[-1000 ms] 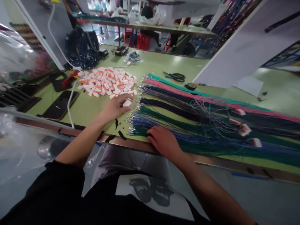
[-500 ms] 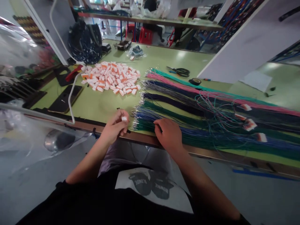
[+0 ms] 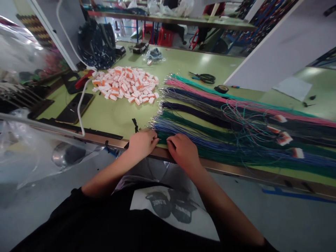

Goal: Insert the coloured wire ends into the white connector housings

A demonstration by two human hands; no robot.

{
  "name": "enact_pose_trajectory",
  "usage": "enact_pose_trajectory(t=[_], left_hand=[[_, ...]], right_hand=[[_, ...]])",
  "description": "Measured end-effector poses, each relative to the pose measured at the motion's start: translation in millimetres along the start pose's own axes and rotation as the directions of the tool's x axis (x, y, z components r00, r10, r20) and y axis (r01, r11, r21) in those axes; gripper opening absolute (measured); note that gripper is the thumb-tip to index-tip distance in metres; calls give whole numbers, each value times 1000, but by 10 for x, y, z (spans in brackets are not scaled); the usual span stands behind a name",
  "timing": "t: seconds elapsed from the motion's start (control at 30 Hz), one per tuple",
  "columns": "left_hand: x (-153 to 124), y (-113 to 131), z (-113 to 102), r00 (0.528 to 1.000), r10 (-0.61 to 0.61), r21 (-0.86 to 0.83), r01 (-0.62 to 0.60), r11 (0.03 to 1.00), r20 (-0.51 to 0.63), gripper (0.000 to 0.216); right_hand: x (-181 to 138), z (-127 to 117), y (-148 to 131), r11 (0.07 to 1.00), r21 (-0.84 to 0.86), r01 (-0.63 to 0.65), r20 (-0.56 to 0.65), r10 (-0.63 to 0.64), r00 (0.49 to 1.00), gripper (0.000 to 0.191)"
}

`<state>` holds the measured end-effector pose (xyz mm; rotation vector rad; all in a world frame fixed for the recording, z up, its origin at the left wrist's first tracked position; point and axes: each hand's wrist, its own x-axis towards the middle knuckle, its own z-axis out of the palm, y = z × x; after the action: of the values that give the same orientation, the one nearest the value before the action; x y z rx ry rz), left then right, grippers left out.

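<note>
My left hand [image 3: 143,142] is closed at the table's front edge, beside the bare-metal ends of the nearest wires. Half a second ago a small white connector housing showed in its fingers; now the fingers cover it. A short gap away, my right hand [image 3: 183,150] is closed too, thumb and forefinger together, over the green wires [image 3: 164,135] at the front. Whatever its fingertips pinch is too small to make out. Blue wires [image 3: 181,132] lie just behind both hands. A heap of white and orange connector housings [image 3: 128,84] spreads on the table at back left.
More wire bundles, pink [image 3: 194,91], teal and dark, run rightward. Several wired connectors [image 3: 285,138] rest on them. Scissors [image 3: 204,77] and a black tape roll [image 3: 221,89] lie behind. A phone [image 3: 75,108] and a white cable [image 3: 80,115] are at left.
My left hand has moved right and turned over, close to my right hand, hiding the connector housing. My right hand has shifted slightly left. A black tie on the table has come into view.
</note>
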<state>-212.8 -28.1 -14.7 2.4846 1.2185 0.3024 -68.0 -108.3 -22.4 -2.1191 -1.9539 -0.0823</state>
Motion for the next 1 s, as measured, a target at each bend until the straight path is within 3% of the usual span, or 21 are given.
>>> enact_pose_trajectory(t=[0.33, 0.67, 1.0], left_hand=[[48, 83, -103, 987, -32, 66, 22, 998, 155, 21], [74, 25, -57, 986, 58, -3, -59, 998, 155, 25], [117, 25, -66, 983, 64, -11, -63, 998, 175, 25]], right_hand=[[113, -150, -144, 997, -71, -40, 220, 55, 974, 25], [99, -68, -163, 990, -20, -142, 160, 143, 977, 24], [138, -180, -94, 998, -36, 51, 278, -40, 960, 24]])
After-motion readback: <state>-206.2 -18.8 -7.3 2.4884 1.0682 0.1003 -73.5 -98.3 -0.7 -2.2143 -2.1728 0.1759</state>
